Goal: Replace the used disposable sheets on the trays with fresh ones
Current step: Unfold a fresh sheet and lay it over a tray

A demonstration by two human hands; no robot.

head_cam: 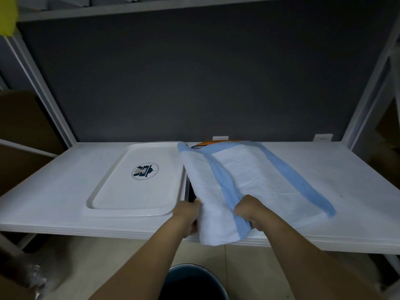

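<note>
A white shelf (324, 180) on a white metal rack (43, 87) backs onto a dark grey wall (205, 72), with beige floor tiles (129, 260) and a dark round bin (194, 282) below its near edge.

glossy plastic tray (138, 191), quilted papery sheet (249, 174)

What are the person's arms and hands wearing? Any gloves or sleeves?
Nothing that shows. The left hand and right hand have no gloves. Both forearms are bare, with no sleeves, watch or bracelet as far as the picture reaches. Most fingers are hidden by the blue-and-white padded disposable sheet, so rings cannot be told.
</note>
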